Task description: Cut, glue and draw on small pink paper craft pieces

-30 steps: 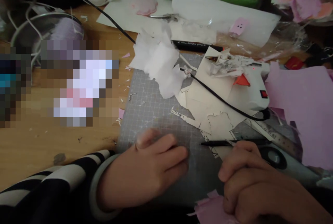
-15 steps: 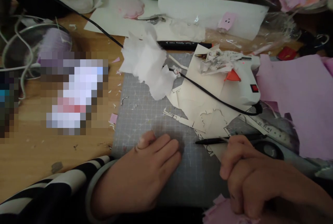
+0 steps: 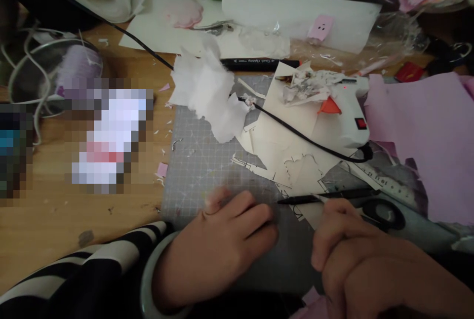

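Note:
My left hand (image 3: 225, 245) is over the grey cutting mat (image 3: 196, 180), its fingers curled inward and the index finger blurred. Whatever it may hold is hidden. My right hand (image 3: 363, 255) is closed at the right, the lower fingers against a piece of pink felt (image 3: 313, 305) at the bottom edge, mostly covered by the hand. A thin, pale pointed tip (image 3: 319, 197) shows beside its upper knuckles; I cannot tell what it belongs to. Just beyond lies a black pen (image 3: 299, 200), with black-handled scissors (image 3: 387, 213) partly behind the hand.
A white glue gun (image 3: 350, 111) rests on cut paper (image 3: 285, 131), its black cord crossing the mat. White crumpled stuff (image 3: 207, 92) lies left of it, pink felt sheets (image 3: 403, 146) to the right. A blurred-out phone (image 3: 114, 136) and a bowl with purple thread (image 3: 79, 69) stand left.
My left hand has shifted right, closer to my right hand. The pink felt has sunk lower and shows less. The view has moved slightly.

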`<state>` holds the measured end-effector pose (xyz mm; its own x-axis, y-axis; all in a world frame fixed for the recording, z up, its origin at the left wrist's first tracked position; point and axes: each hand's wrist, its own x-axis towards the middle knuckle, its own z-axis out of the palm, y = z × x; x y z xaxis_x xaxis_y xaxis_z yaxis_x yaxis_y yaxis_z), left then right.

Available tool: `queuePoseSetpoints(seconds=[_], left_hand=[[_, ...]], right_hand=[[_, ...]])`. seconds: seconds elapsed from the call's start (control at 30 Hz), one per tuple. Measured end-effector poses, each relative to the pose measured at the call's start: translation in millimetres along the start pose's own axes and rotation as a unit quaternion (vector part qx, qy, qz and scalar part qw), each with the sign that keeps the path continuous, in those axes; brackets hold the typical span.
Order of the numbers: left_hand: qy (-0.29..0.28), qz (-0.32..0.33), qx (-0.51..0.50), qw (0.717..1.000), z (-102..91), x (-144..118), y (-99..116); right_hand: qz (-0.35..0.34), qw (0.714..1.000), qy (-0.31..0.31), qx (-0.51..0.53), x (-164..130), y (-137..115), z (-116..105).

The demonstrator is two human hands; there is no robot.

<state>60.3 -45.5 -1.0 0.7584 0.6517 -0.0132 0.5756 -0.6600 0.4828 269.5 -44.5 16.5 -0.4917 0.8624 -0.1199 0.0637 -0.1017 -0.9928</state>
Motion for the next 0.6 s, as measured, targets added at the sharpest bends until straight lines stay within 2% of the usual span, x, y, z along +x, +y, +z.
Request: queuePoseSetpoints(seconds=[0.1,0.17,0.27,0.37,0.47,0.6], left_hand=[[0.007,0.014,0.026,1.0,3.7,-0.5,5.7],[0.007,0.022,0.048,0.999,6.0,-1.5,7.7],[-0.002,0.019,0.047,0.999,5.7,-3.3,5.4],[0.007,-0.033,-0.017,0.999,-1.1,-5.4,-2.4],[0.049,-0.057,-0.069,0.995,-7.5,-6.4,-8.8],[0.019,0.008,-0.081,0.996,-5.2,-5.3,-7.6]], right_hand=[[0.008,0.999,-0.033,-0.009,6.1,-7.7,-0.7],[0.002,0.999,-0.03,-0.039,7.9,-12.0,-1.7],[-0.054,0.994,-0.037,-0.082,6.8,-13.4,-3.2],[-0.104,0.985,-0.066,-0.12,5.2,-12.8,-4.1],[-0.102,0.984,-0.036,-0.139,6.8,-16.1,-1.7],[-0.094,0.983,0.018,-0.157,11.0,-23.3,4.7]])
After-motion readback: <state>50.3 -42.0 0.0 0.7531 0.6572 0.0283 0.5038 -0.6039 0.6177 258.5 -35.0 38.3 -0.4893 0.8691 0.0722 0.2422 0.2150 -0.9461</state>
